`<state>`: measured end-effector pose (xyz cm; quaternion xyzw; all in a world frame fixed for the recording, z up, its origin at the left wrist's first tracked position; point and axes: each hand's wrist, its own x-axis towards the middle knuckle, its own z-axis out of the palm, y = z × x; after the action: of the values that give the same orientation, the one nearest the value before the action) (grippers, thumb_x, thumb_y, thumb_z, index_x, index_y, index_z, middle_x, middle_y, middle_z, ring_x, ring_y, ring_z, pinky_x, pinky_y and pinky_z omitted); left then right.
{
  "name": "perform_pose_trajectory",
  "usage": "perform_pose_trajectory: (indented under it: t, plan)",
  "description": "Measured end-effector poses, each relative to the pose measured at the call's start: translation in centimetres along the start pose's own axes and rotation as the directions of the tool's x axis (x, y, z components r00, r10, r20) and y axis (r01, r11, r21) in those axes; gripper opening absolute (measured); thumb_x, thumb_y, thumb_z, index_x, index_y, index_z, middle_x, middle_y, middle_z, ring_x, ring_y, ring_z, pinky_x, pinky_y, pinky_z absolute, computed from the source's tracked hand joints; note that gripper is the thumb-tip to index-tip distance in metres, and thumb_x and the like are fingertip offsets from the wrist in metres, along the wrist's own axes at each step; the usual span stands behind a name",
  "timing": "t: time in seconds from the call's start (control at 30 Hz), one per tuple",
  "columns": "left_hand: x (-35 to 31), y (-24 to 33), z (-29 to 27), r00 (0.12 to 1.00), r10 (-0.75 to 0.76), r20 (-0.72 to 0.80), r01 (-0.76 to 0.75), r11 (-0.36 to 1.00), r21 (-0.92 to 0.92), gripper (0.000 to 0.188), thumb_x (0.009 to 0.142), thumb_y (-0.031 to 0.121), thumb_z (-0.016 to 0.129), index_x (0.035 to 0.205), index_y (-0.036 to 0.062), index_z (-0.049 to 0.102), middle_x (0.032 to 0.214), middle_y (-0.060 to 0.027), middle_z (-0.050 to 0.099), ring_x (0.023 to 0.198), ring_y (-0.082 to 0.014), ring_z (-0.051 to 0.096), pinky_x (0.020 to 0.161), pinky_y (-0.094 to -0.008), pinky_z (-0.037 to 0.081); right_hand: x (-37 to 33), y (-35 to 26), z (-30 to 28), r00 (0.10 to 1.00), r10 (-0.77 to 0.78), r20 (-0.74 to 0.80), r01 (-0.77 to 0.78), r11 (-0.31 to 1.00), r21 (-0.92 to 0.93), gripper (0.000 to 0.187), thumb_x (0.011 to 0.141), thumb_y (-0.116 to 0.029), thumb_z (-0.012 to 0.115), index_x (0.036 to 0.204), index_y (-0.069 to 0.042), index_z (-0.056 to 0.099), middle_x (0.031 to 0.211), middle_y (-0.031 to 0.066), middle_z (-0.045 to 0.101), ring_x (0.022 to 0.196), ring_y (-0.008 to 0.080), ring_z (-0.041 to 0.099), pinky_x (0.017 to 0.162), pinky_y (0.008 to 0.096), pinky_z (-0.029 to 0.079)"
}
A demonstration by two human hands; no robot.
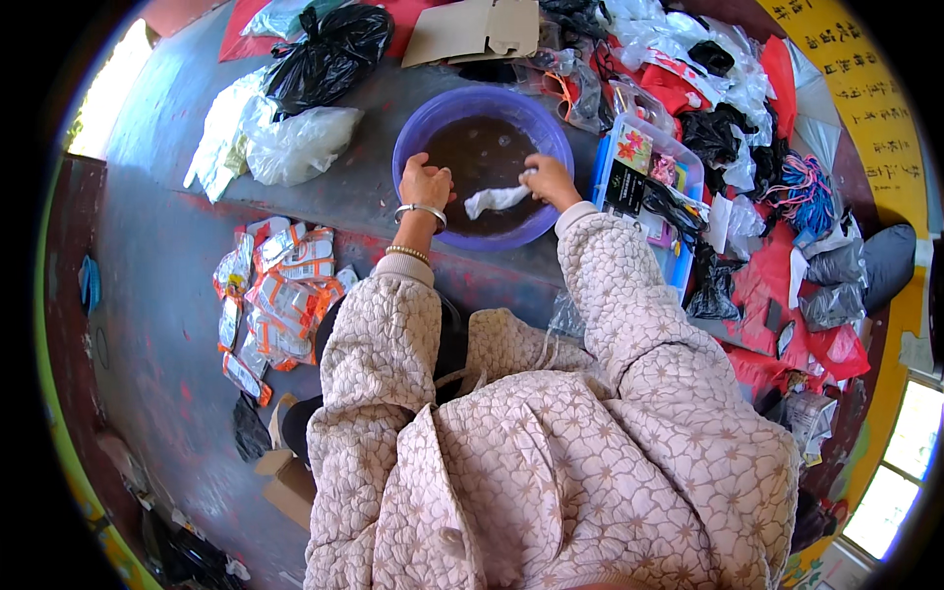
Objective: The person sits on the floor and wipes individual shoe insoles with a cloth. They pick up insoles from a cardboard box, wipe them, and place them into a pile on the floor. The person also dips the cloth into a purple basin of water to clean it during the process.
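Purple round plastic basin [413,133] of dark water sits on the grey step. The right hand [547,177] pinches a wet white cloth [497,200] above the water; the left hand [425,182] curls closed over the near rim.

Cluttered storeroom, packet heap [270,295], plastic bags [295,138]

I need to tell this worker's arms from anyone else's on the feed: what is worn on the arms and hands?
Both arms wear a pale pinkish-beige quilted jacket with a stitched flower pattern and lighter ribbed cuffs. The left wrist carries a silver bangle and a thin beaded bracelet. The left hand and right hand are bare, without gloves.
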<state>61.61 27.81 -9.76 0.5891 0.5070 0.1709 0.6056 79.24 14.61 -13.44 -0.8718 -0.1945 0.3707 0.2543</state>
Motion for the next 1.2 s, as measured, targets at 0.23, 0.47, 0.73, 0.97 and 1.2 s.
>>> perform_pose_trajectory:
  t: [0.23,0.47,0.73,0.97,1.2]
  plan:
    - [2.1,-2.2,0.8,0.964,0.241,0.109,-0.26,0.94,0.219,0.04,0.074,0.002,0.058,0.114,0.0012,0.053,0.092,-0.0104,0.062,0.071,-0.0176,0.063,0.056,-0.0292,0.053,-0.7,1.2,3.6,0.875,-0.48,-0.064,0.303,0.646,-0.701,0.019,0.071,-0.008,0.057,0.089,-0.008,0.064,0.089,0.0183,0.064,0.082,0.0306,0.064,0.07,0.0425,0.05]
    - [2.2,-6.3,1.9,0.754,0.492,0.436,-0.65,0.461,0.604,0.054,0.07,0.011,0.065,0.122,0.0161,0.05,0.095,-0.0097,0.063,0.077,-0.0173,0.062,0.059,-0.0297,0.052,-2.6,-4.0,-0.1,0.833,-0.53,0.16,0.541,0.84,-0.035,0.021,0.056,-0.017,0.069,0.071,-0.004,0.066,0.067,0.0105,0.064,0.063,0.0181,0.062,0.06,0.0302,0.048]
    - [-0.4,0.1,0.7,0.733,-0.045,0.679,0.439,0.794,-0.422,0.041,0.084,0.029,0.054,0.117,0.0061,0.046,0.107,-0.0098,0.054,0.094,-0.0257,0.053,0.085,-0.045,0.043,-7.2,-8.2,-4.2,0.914,-0.386,0.125,0.153,0.612,0.776,0.007,0.077,-0.016,0.061,0.077,-0.008,0.061,0.068,-0.0026,0.056,0.061,0.0099,0.052,0.057,0.0248,0.042]
    - [2.2,-1.9,0.2,0.833,-0.107,0.543,0.517,0.501,-0.694,0.042,0.085,0.04,0.049,0.106,0.0037,0.052,0.106,-0.0131,0.057,0.104,-0.0287,0.054,0.087,-0.0427,0.044,-8.2,-8.8,-0.8,0.677,-0.663,-0.32,0.735,0.635,0.239,0.02,0.078,-0.02,0.06,0.066,-0.004,0.057,0.073,0.0086,0.056,0.07,0.0179,0.056,0.061,0.0315,0.044]
    - [2.3,-3.3,2.0,0.754,0.039,0.656,0.516,0.583,-0.628,0.04,0.092,0.034,0.035,0.111,0.0038,0.052,0.11,-0.0114,0.057,0.101,-0.0262,0.055,0.086,-0.0388,0.046,-11.5,-10.3,5.9,0.687,-0.539,-0.487,0.622,0.783,0.01,0.022,0.079,-0.024,0.054,0.074,-0.002,0.057,0.084,0.0164,0.051,0.071,0.0341,0.057,0.064,0.0433,0.048]
